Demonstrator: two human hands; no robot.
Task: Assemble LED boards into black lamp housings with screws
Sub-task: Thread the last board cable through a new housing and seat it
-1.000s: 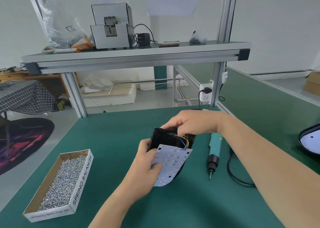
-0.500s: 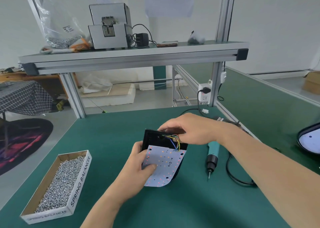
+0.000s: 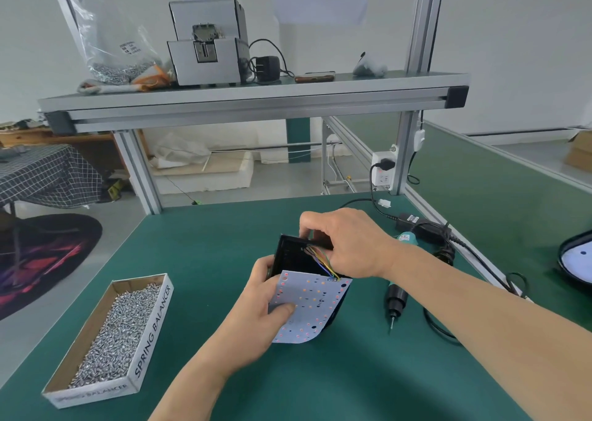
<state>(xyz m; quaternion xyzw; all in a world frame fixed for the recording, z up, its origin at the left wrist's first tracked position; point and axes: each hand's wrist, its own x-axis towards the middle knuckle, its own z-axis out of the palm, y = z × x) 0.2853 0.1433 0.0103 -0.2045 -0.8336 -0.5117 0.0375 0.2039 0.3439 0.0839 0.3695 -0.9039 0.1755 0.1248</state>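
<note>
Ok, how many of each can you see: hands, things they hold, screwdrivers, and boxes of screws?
Hands (left hand, right hand): 2
Held LED board: 1
Held black housing: 1
Screwdriver: 1
Box of screws: 1
Total: 6

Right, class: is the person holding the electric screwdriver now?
No, the electric screwdriver lies on the green mat, while the left hand holds the LED board and the right hand the black housing.

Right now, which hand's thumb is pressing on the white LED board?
The left hand, thumb on the white LED board; the right hand pinches the black lamp housing at its top edge.
</note>
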